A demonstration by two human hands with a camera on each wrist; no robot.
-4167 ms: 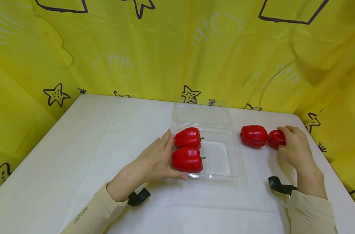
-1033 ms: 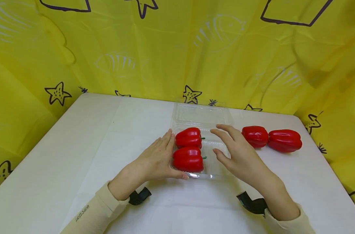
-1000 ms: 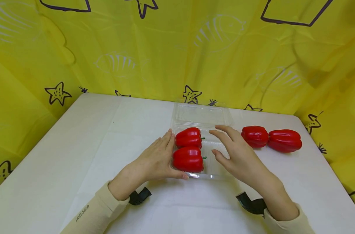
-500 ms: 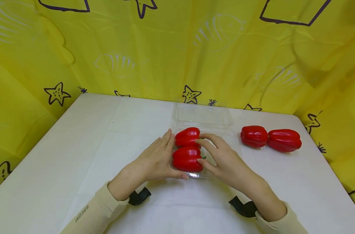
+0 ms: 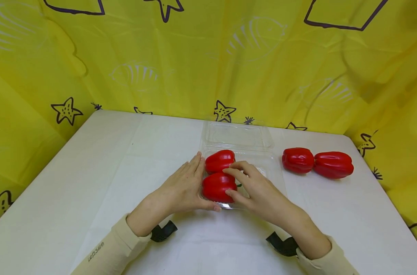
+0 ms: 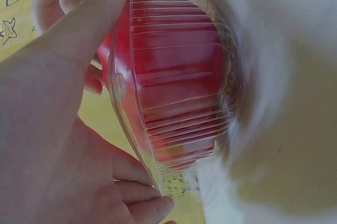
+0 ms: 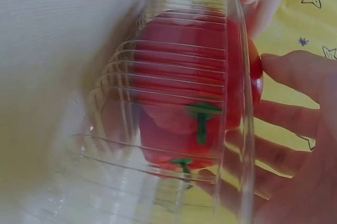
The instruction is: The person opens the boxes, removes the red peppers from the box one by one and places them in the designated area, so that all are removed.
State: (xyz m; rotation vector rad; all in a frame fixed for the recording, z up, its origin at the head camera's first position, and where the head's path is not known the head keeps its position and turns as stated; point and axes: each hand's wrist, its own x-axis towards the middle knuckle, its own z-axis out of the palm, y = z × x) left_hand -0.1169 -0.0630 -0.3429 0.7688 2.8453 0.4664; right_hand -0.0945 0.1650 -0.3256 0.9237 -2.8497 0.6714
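The left hand (image 5: 179, 191) lies with fingers extended and thumb spread wide; it braces the clear plastic container (image 5: 280, 183) at its left side, fingers along the left rim and thumb at the near edge. It holds no pepper. The left-wrist view shows its fingertips touching the rim.

The right hand (image 5: 260, 191) is partly closed, its thumb and fingers bent about the near red pepper (image 5: 216, 187): thumb on the side toward the person, fingertips on the far side. That pepper sits inside the container, directly between the two hands, its green stem (image 5: 239, 185) pointing toward the right palm.

The far red pepper (image 5: 219, 159) lies in the same container, against the near one, just beyond the right fingertips and beside the left ones. The container's lid (image 5: 237, 135) is folded back flat, beyond both hands.

To the right of the right hand and farther from the person, well apart from it, a third pepper (image 5: 297, 160) and a fourth pepper (image 5: 333, 165) lie end to end on the white table (image 5: 91, 172). Black wrist mounts (image 5: 163, 231) show below both hands, at the cuffs of the beige sleeves (image 5: 110, 244). A yellow curtain (image 5: 194, 57) with starfish and fish drawings hangs behind.
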